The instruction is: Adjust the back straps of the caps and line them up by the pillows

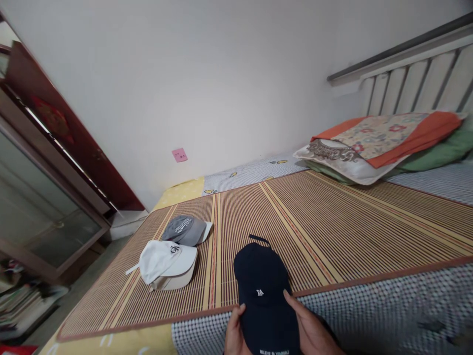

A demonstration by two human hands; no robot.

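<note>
Cap (264, 301) of navy cloth lies just before six o'clock, its crown pointing toward twelve and its brim toward the person; whether it touches the woven mat (240, 222) is hard to tell. At six the left hand (234, 333) is gripping one side of it, and at five the right hand (312, 328) is gripping the other. Handling it well calls for even, light pressure from both sides, the crown left uncrushed and the brim unbent (the loose strap (259, 240) at the far end could snag). Counted, there are one navy cap, one grey cap (185, 230) between seven and eight, one white cap (155, 261) past seven with one beige brim (179, 281) beneath, possibly another cap's, and one pink note (179, 155) between nine and ten.
</note>
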